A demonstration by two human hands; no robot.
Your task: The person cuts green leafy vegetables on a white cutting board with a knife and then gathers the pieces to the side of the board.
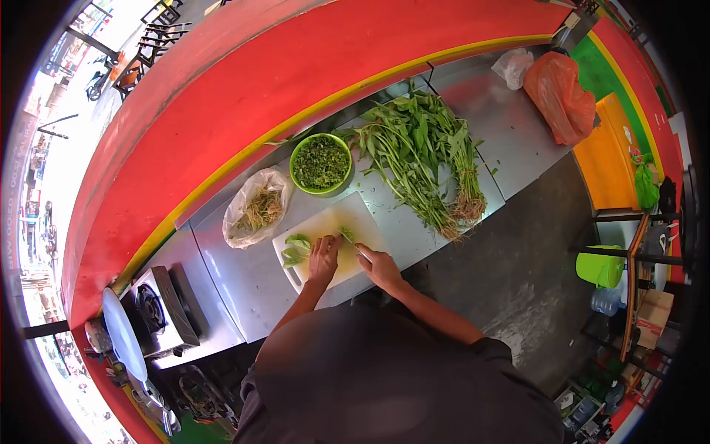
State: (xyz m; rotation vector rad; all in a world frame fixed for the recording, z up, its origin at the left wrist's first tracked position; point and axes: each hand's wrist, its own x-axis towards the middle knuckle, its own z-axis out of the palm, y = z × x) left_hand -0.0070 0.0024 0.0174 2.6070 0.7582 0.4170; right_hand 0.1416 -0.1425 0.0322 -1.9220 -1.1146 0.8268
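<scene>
On a pale cutting board [355, 211], my left hand [323, 259] is closed over a bunch of leafy greens [296, 250], whose leaves stick out to its left. My right hand [380, 268] grips a knife [349, 238], its blade close to the left fingertips. A little cut green lies by the blade. Behind the board stands a green bowl [294, 172] full of chopped greens [321, 161]. Left of the bowl, a clear plastic bag [235, 222] holds roots and stem ends. Large bundles of water spinach-like greens [414, 148] with roots lie to the right.
The metal counter [222, 288] runs along a red wall [222, 103]. A gas stove [157, 307] stands at the left end. An orange plastic bag [558, 96] and a whitish bag [512, 68] sit at the far right. A green bucket [600, 266] is off to the right.
</scene>
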